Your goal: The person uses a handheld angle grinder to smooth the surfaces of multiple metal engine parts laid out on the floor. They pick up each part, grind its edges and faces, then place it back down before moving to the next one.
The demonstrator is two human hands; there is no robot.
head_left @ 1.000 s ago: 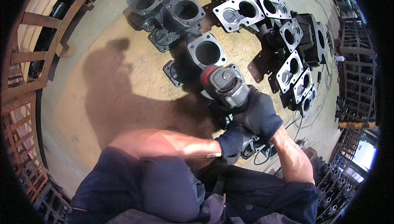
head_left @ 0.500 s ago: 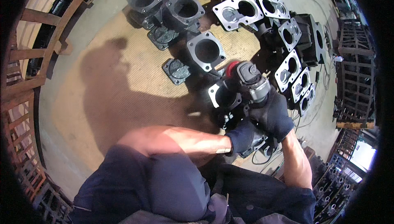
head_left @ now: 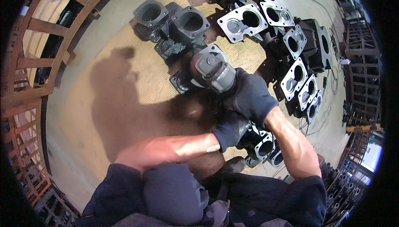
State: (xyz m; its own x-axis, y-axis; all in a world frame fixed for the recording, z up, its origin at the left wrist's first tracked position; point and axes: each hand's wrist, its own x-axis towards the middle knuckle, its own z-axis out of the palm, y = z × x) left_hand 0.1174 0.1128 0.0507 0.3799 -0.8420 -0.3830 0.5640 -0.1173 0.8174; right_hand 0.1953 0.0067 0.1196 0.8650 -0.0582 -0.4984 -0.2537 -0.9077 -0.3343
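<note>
An angle grinder (head_left: pixel 220 77) with a grey head and a reddish disc edge is in both of my hands, over the middle of the floor. My right hand (head_left: pixel 253 98), in a dark glove, is closed round its body just behind the head. Lower and to the left, my gloved left hand (head_left: pixel 232 130) is closed on the rear of the grinder; its fingertips are hidden. Beneath the grinder head stands a cast metal housing (head_left: pixel 217 49) with a square flange, partly covered. A small dark casting (head_left: pixel 178 81) peeks out beside the disc.
Dark round-bored castings (head_left: pixel 190 19) stand at the far side. Several machined flanged housings (head_left: pixel 245 23) run down the right, with more flanged parts (head_left: pixel 264 147) near my right forearm. Cables (head_left: pixel 332 81) lie on the floor. Rusty metal racks (head_left: pixel 36 62) line the left.
Both hands and the grinder have moved left, and the grinder head now covers part of the square-flanged housing. The view has shifted slightly.
</note>
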